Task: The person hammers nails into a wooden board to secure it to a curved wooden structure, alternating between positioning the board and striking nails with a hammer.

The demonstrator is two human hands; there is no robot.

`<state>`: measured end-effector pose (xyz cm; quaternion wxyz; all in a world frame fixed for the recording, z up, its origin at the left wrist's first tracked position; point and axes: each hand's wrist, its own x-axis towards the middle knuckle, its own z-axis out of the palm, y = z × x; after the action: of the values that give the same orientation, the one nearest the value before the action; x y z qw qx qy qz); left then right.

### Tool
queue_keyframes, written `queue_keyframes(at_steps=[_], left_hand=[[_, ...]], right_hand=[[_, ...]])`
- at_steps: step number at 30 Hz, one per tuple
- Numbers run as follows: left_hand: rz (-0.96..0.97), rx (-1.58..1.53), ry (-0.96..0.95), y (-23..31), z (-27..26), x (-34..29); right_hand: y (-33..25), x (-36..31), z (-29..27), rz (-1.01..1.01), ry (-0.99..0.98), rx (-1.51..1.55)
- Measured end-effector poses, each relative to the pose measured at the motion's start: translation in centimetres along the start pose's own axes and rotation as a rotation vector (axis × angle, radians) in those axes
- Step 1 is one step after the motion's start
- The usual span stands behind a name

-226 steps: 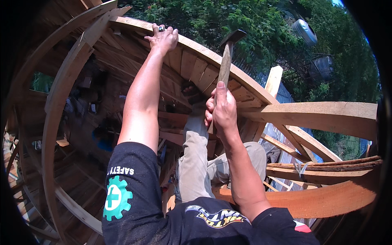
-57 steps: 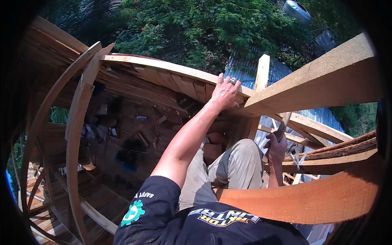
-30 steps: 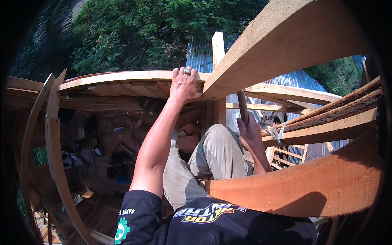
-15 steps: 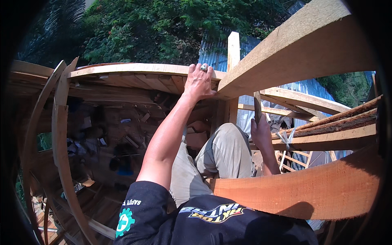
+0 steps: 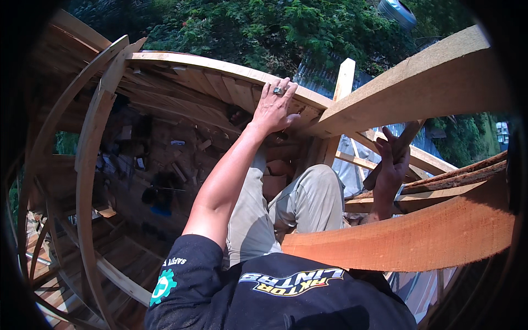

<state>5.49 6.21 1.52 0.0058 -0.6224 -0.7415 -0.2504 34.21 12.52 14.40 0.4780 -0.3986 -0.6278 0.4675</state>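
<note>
My left hand (image 5: 270, 109) rests on the top edge of a curved wooden beam (image 5: 201, 61), its fingers stretched over the edge and its thumb held apart. A ring shows on one finger. Beyond my right knee, my right hand (image 5: 391, 162) is closed around a dark brown wooden stick (image 5: 408, 136), perhaps a tool handle, with one or two fingers raised. The stick slants up to the right; I cannot make out a head on it. Next to my left hand, a thick squared timber (image 5: 407, 82) meets the beam and runs to the upper right.
A wide orange-brown board (image 5: 396, 245) crosses beside my lap. An upright post (image 5: 345, 80) rises behind the timber joint. Tall curved timbers (image 5: 88, 140) stand at left, above a shadowed lower floor (image 5: 181, 140) strewn with offcuts. Rough-edged planks (image 5: 451, 177) lie at right.
My right hand has moved up and to the right, and the stick in it has tipped from nearly upright to slanting. My left fingers have straightened on the beam. The view has shifted and turned.
</note>
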Motion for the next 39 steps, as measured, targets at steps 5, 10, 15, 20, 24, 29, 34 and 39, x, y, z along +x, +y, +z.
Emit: queue_keyframes(at_steps=[5, 10, 15, 20, 24, 29, 34, 39], left_hand=[[-0.383, -0.191, 0.1, -2.8, -1.0, -15.8], [-1.014, -0.434, -0.021, -1.1, -0.1, -39.2], [-1.503, -1.077, -0.177, 7.6, 0.6, -48.6], [-1.386, -1.168, -0.005, 13.7, 1.3, -53.5], [-1.4, -1.222, 0.019, 14.3, 2.1, -55.1], [-1.284, -1.314, 0.301, 13.0, 3.8, -53.6], [-1.329, -1.394, 0.187, 12.7, 4.0, -54.2], [-1.282, -1.362, 0.294, 13.0, 2.9, -52.4]], right_hand=[[-3.0, 2.5, 0.0, -0.072, 0.021, 0.067], [-4.8, 3.8, 1.6, -0.077, 0.099, -0.05], [-4.9, 7.1, -0.7, -0.195, 0.045, -0.165], [-4.7, 7.7, -0.5, -0.069, -0.03, -0.227], [-5.7, 6.7, 0.5, -0.015, -0.012, -0.322], [-4.9, 7.9, -0.2, 0.015, -0.03, -0.252], [-7.0, 5.5, 1.6, 0.014, -0.096, -0.248], [-7.3, 4.2, 2.3, 0.031, -0.036, -0.284]])
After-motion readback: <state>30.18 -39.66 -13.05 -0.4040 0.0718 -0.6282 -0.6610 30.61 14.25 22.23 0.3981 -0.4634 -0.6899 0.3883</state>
